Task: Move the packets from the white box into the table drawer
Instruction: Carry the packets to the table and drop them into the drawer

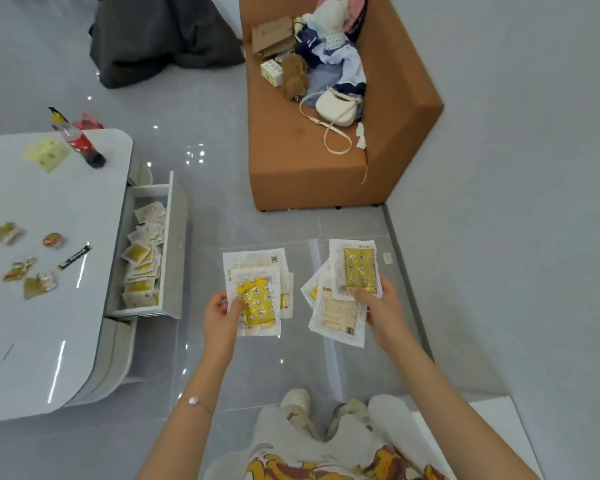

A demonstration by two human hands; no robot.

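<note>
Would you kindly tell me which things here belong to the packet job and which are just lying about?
Job: yellow-and-white plastic packets in the left hand and the right hand; open white table drawer, holding packets.
Lying about: red-labelled cola bottle and snack wrappers on the white tabletop; cream handbag and clothes on the brown sofa.

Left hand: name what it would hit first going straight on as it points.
The left hand, holding yellow-and-white packets, would likely reach the grey tiled floor before the brown sofa; depth unclear.

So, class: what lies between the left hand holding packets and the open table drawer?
Only bare grey floor, seen in the head view; the left hand and its packets are apart from the drawer.
</note>
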